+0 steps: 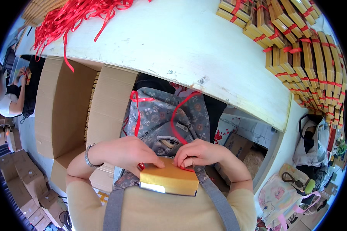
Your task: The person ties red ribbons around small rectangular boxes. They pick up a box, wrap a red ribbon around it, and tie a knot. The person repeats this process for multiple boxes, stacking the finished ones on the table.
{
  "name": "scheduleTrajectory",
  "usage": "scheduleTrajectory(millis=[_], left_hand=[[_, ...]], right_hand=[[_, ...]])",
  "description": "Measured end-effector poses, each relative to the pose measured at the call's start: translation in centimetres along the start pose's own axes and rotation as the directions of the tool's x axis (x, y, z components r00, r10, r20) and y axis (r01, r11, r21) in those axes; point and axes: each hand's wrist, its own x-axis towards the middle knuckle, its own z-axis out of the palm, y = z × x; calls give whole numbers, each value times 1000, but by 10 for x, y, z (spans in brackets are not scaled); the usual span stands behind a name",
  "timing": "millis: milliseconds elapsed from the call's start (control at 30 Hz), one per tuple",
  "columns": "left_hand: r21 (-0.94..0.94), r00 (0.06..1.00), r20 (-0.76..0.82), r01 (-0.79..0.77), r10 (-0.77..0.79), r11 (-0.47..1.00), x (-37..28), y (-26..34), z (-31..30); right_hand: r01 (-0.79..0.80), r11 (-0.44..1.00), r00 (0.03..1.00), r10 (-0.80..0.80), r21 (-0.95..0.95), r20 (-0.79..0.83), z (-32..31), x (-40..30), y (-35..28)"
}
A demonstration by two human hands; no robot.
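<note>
A gold cardboard box [169, 179] with a dark lower edge is held close against my chest, above my lap. My left hand [133, 153] grips its left side, the fingertips on the upper face and a bit of red ribbon showing beside them. On the right, my right hand [201, 153] pinches a red ribbon [175, 122] at the box's upper face. One length of this ribbon runs up over my grey floral apron [162, 115]. Another red ribbon length [138, 115] hangs farther left on the apron. The box's underside is hidden.
A white table [167, 37] bears a heap of red ribbons [78, 20] and stacks of ribbon-tied gold boxes [312, 63]. An open carton [70, 106] with boxes inside stands left. Bags [280, 193] are at right. Another person [13, 98] handles a box at far left.
</note>
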Motion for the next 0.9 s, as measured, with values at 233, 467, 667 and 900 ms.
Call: scheduleTrajectory(millis=[233, 467, 667, 900], left_hand=[[-157, 993, -2, -116, 117, 981, 2, -20, -4], [-251, 958, 88, -245, 274, 936, 26, -43, -31], [-558, 931, 299, -5, 207, 830, 39, -51, -21], [-634, 963, 257, 106, 79, 766, 36, -58, -14]], right_hand=[[-86, 968, 993, 64, -237, -96, 12, 4, -12], [-15, 959, 995, -12, -282, -95, 11, 10, -16], [-136, 970, 989, 120, -203, -89, 10, 21, -12], [-94, 950, 992, 64, -296, -108, 5, 24, -19]])
